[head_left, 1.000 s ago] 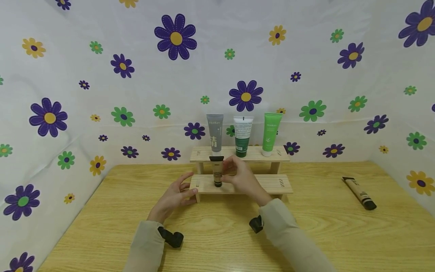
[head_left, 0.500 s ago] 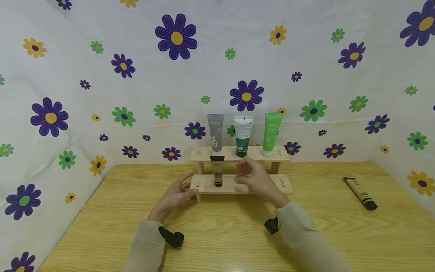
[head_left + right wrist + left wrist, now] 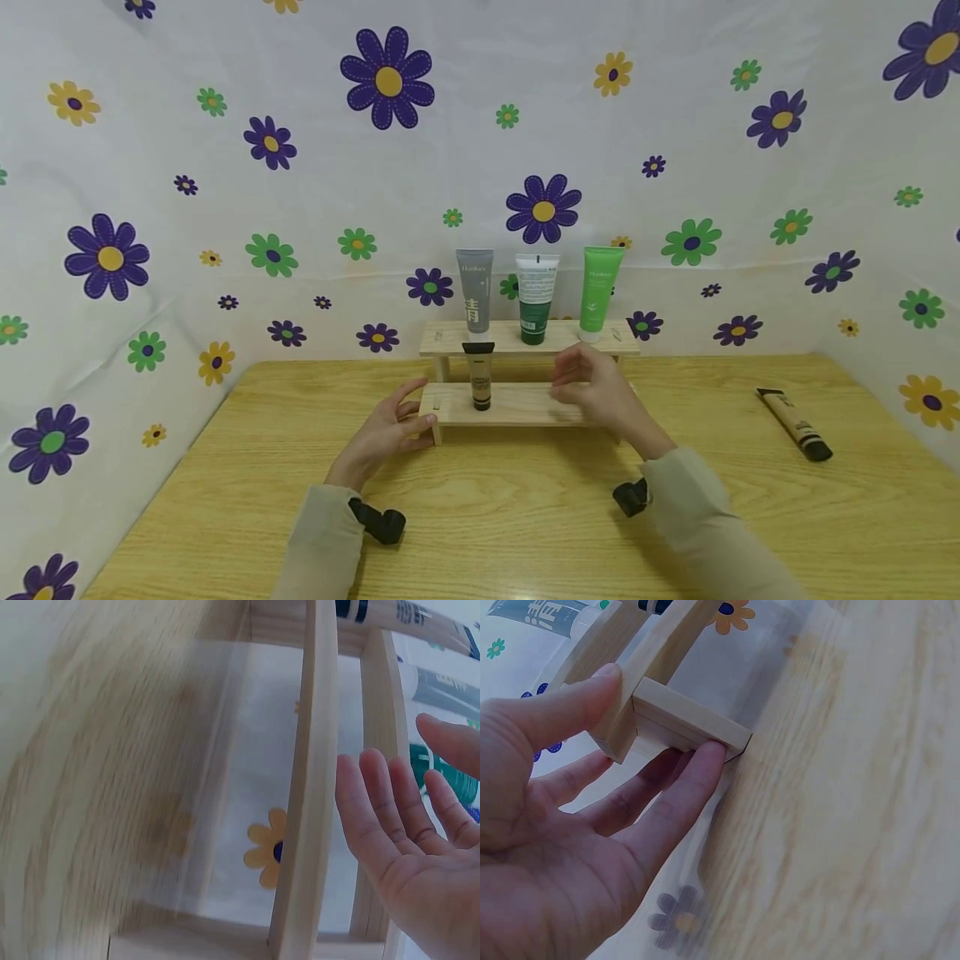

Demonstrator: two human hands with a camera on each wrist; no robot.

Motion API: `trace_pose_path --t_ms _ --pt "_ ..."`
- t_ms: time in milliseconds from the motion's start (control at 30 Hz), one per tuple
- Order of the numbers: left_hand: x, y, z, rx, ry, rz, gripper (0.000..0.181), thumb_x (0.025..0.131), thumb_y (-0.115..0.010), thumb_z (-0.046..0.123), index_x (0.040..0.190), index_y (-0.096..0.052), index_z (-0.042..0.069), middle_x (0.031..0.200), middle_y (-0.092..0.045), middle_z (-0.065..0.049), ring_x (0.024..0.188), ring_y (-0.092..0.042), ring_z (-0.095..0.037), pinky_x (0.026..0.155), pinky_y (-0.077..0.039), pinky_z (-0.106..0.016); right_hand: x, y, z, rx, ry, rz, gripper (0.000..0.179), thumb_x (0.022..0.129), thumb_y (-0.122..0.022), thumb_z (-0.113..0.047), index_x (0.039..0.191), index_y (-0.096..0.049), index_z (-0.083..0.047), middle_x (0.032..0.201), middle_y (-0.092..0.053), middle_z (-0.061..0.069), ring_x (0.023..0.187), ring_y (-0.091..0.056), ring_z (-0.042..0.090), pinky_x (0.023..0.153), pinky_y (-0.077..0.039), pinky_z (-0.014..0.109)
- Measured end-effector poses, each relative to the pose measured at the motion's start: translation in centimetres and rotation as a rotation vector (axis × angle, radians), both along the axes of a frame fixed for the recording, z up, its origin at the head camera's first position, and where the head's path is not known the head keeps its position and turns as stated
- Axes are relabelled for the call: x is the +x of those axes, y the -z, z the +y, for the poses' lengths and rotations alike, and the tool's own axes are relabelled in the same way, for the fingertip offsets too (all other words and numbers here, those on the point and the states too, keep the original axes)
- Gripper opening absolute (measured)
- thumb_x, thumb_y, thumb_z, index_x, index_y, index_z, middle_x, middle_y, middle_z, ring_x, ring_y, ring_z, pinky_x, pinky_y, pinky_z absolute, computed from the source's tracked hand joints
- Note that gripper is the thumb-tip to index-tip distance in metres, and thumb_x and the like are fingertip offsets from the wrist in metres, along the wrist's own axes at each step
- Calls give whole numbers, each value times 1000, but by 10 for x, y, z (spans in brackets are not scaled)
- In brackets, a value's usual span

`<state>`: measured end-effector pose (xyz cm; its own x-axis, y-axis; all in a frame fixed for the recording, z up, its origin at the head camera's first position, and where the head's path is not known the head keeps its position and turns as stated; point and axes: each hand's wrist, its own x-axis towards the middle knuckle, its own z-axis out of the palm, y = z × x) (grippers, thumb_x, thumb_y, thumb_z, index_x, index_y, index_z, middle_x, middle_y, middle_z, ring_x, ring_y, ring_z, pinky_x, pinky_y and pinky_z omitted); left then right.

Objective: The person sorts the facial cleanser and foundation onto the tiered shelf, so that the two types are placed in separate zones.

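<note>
At the left end of a two-tier wooden shelf stand (image 3: 525, 417), my left hand (image 3: 382, 431) holds the lower tier. In the left wrist view its thumb (image 3: 604, 686) lies on the board and its fingers touch the leg below. A small beige tube with black cap and crimp (image 3: 482, 379) stands cap-down on the lower tier, towards its left. My right hand (image 3: 600, 392) hovers over the right part of that tier, fingers loosely bent, holding nothing. The upper tier bears a grey tube (image 3: 475, 292), a white and dark green tube (image 3: 536, 296) and a bright green tube (image 3: 598, 292).
Another beige tube with a black cap (image 3: 795, 423) lies on its side on the wood-grain table (image 3: 480, 517), right of the stand. A white cloth with printed flowers (image 3: 300, 183) hangs behind the table and along both sides.
My right hand has let go of the beige tube on the lower tier and moved right along the stand. That tube stays standing. My left hand keeps its place.
</note>
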<state>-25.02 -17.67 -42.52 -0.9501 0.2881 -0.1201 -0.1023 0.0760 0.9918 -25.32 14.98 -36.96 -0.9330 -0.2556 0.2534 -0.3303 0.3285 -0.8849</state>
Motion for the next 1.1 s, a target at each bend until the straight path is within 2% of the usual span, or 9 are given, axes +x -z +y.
trace_pose_path --t_ms 267,600,767,1100 --pt "0 -1 1 -4 -4 1 69 103 -56 -2 162 -22 8 147 -41 -33 126 -53 -45 97 -53 -50 -1 -2 23 2 35 1 35 87 -71 10 117 -54 11 108 -66 23 101 -66 41 83 -57 28" --pt "-1 -1 0 -5 -5 -4 69 103 -56 -1 162 -22 8 147 -41 -33 126 -54 -45 98 -53 -50 1 -8 50 66 90 55 32 89 -71 8 116 -54 11 108 -66 24 95 -65 27 82 -51 16" --pt "-1 -2 0 -7 -7 -7 69 102 -57 -1 162 -22 8 147 -41 -33 127 -53 -45 98 -53 -50 4 -10 64 77 113 39 34 90 -70 7 119 -52 12 113 -63 29 98 -65 30 82 -52 16" --pt "1 -2 0 -10 2 -7 70 102 -57 0 162 -22 7 148 -39 -34 127 -52 -46 98 -52 -50 7 -8 84 111 162 18 34 93 -69 4 122 -52 12 115 -63 29 100 -64 30 78 -54 18"
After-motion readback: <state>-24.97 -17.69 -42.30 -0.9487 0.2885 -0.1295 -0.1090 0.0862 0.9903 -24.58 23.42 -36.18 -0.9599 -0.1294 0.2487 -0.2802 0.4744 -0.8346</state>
